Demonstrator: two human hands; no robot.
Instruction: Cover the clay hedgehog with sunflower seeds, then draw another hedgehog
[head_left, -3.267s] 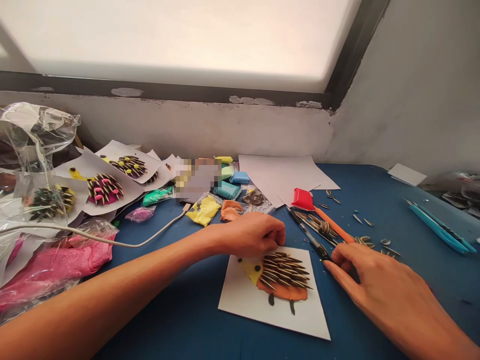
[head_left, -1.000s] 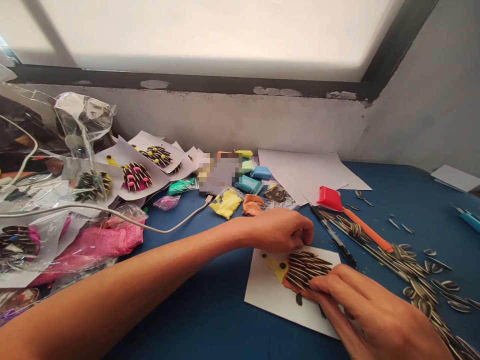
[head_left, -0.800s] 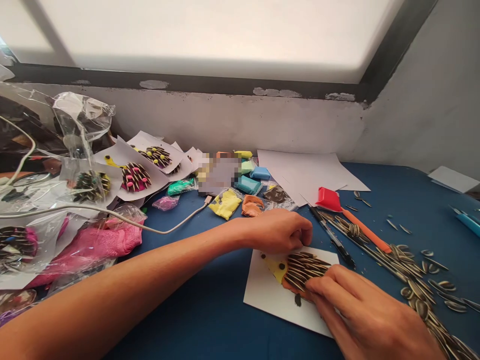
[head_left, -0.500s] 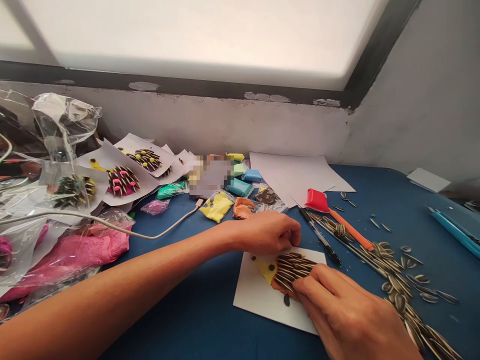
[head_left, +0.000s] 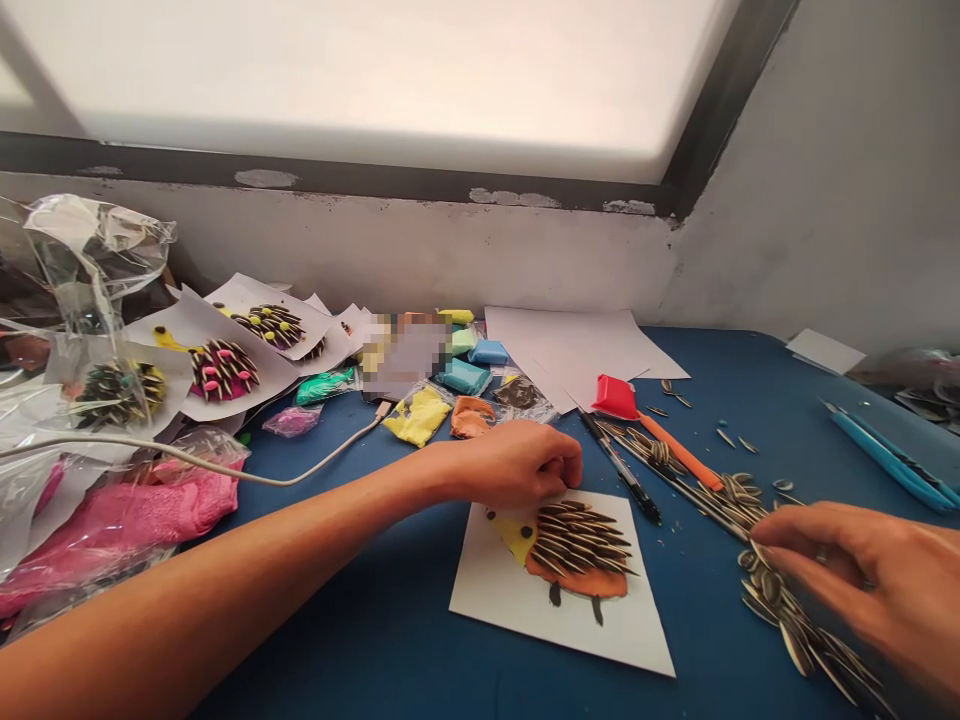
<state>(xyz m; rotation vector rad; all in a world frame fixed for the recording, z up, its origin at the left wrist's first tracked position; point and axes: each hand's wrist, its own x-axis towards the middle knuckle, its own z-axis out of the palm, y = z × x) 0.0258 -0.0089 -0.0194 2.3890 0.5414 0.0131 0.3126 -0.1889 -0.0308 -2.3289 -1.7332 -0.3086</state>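
Observation:
A white card lies flat on the blue table, bearing a clay hedgehog with a yellow face, an orange body and dark feet. Rows of striped sunflower seeds stick out of its back as spines; the lower part of the body shows bare orange. My left hand is curled at the card's far edge, its fingertips partly hidden. To the right, my right hand is at the loose seed pile, thumb and forefinger pinched together on a sunflower seed.
An orange clay tool, a red clay packet and a pen lie beyond the card. A blue cutter is far right. Coloured clay packets, finished hedgehog cards, pink clay and a white cable fill the left.
My right hand has left the hedgehog and moved right to the seed pile, uncovering the body's lower right and a second foot. My left hand stays at the card; the view has turned slightly right.

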